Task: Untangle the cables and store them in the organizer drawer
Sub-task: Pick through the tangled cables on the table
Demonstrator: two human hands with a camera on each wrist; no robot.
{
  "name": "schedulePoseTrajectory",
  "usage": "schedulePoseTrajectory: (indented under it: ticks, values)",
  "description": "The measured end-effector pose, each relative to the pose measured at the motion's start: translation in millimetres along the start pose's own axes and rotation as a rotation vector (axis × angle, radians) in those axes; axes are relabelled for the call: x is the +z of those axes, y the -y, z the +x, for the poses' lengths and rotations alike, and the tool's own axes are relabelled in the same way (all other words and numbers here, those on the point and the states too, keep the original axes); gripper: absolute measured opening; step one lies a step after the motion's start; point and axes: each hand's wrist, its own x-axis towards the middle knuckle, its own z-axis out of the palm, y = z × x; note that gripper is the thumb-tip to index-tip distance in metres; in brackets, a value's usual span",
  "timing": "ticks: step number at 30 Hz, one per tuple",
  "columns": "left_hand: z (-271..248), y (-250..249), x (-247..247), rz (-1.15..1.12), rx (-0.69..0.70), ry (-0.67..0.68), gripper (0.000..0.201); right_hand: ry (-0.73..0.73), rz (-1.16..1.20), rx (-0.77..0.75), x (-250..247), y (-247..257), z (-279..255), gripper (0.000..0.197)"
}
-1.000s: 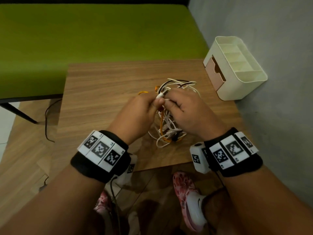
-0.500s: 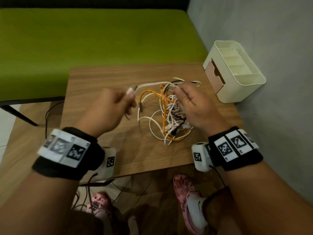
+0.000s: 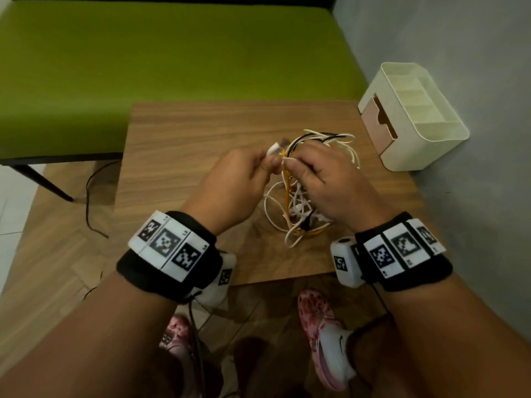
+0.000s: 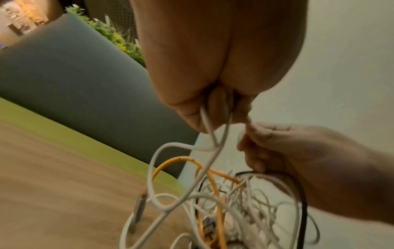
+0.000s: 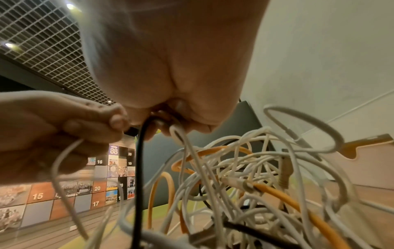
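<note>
A tangle of white, orange and black cables (image 3: 298, 214) is lifted partly off the wooden table (image 3: 186, 145), its lower loops still lying on the wood. My left hand (image 3: 244, 179) pinches a white cable (image 4: 215, 134) near its plug end (image 3: 274, 149). Close beside it, my right hand (image 3: 324, 182) grips loops of the bundle; the right wrist view shows a black cable (image 5: 139, 168) and a white loop (image 5: 179, 134) running into its fingers. The cream organizer (image 3: 413, 116) with its pinkish drawer front (image 3: 375, 124) stands at the table's far right corner, drawer pushed in.
A green padded bench (image 3: 172, 61) runs behind the table, and a grey wall (image 3: 474, 168) stands close on the right. Below the table's near edge are my feet in pink shoes (image 3: 321, 326) and a thin dark cord (image 3: 92, 202) on the wooden floor.
Half a second ago my left hand was out to the left, drawing a white cable sideways from the bundle. It has come back in next to the right hand above the tangle.
</note>
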Motion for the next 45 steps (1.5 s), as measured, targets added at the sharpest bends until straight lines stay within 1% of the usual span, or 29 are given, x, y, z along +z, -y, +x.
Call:
schedulePoseTrajectory:
  ticks: [1,4,5,6,7,8,10,12,14,15,17,18,19,20,22,24,26,28,29,31,32,33,34,36,38,40,42,44,45]
  values:
    - [-1,-3,-3,-0.129,-0.012,-0.015,0.026,0.027,0.03,0.026,-1,1,-1,0.025]
    - [-6,-15,-15,-0.733,-0.084,-0.026,0.028,0.121,-0.013,0.106,-4,-5,-6,0.024]
    - [-10,-17,-24,-0.871,-0.108,-0.032,0.028,0.134,-0.026,0.132,-5,-7,-6,0.027]
    - [-11,-14,-33,-0.915,-0.122,-0.044,0.026,0.132,-0.013,0.161,-6,-8,-5,0.029]
    - [-12,-8,-40,-0.876,-0.142,-0.048,0.026,0.118,0.026,0.198,-8,-8,-5,0.029]
    - [-11,-1,-43,-0.756,-0.172,-0.044,0.027,0.097,0.087,0.235,-11,-9,-6,0.026]
    - [-10,12,-41,-0.345,-0.232,-0.012,0.03,0.024,0.247,0.278,-15,-7,-6,0.017]
    - [-10,20,-35,0.023,-0.257,0.011,0.031,-0.044,0.34,0.286,-17,-2,-5,0.015]
    - [-11,20,-31,0.245,-0.249,-0.062,0.03,-0.049,0.281,0.252,-15,-1,-3,0.013]
    - [-10,19,-32,0.306,-0.226,-0.15,0.03,-0.03,0.224,0.223,-13,-2,-2,0.014]
    - [-10,12,-34,0.334,-0.096,-0.336,0.025,0.018,0.104,0.159,-6,-6,-2,0.017]
    - [-10,7,-33,0.32,-0.009,-0.379,0.026,0.038,0.052,0.128,-1,-8,-2,0.018]
    - [-10,2,-28,0.3,0.07,-0.362,0.029,0.048,0.017,0.1,3,-8,-3,0.018]
    - [-10,1,-20,0.267,0.124,-0.289,0.031,0.049,-0.002,0.08,6,-9,-3,0.019]
    - [-7,1,-4,0.221,0.115,-0.074,0.032,0.041,-0.001,0.045,9,-7,-3,0.018]
    - [-3,7,3,0.279,0.075,0.058,0.025,0.02,0.008,0.022,6,-2,-3,0.017]
    - [1,8,1,0.338,0.059,0.062,0.019,0.016,0.041,0.04,1,0,-3,0.018]
    - [1,5,-3,0.313,0.079,0.02,0.023,0.047,0.052,0.07,-2,-1,-4,0.026]
    - [0,1,-7,0.215,0.08,-0.007,0.026,0.075,0.026,0.091,-3,-2,-5,0.034]
    - [-2,-7,-18,-0.169,0.021,-0.104,0.03,0.15,-0.069,0.147,-5,-7,-7,0.044]
    - [-2,-8,-25,-0.368,-0.009,-0.156,0.03,0.182,-0.104,0.181,-5,-10,-8,0.043]
    - [-2,-9,-31,-0.485,-0.013,-0.183,0.028,0.191,-0.117,0.208,-6,-12,-9,0.041]
    - [-2,-10,-35,-0.468,-0.006,-0.187,0.028,0.168,-0.099,0.22,-6,-14,-9,0.038]
    - [-2,-10,-34,-0.178,-0.016,-0.14,0.029,0.051,0.001,0.206,-7,-15,-8,0.03]
    - [-3,-1,-29,0.152,-0.109,-0.019,0.03,-0.084,0.096,0.181,-9,-13,-6,0.02]
    - [-5,10,-24,0.329,-0.198,0.024,0.029,-0.145,0.102,0.134,-10,-16,-5,0.016]
    - [-6,13,-21,0.363,-0.189,-0.085,0.029,-0.126,0.071,0.105,-5,-17,-5,0.017]
    - [-7,4,-18,0.299,-0.076,-0.213,0.022,-0.097,0.016,0.051,3,-16,-4,0.018]
    - [-8,-3,-15,0.265,-0.001,-0.228,0.018,-0.086,-0.009,0.014,7,-15,-4,0.017]
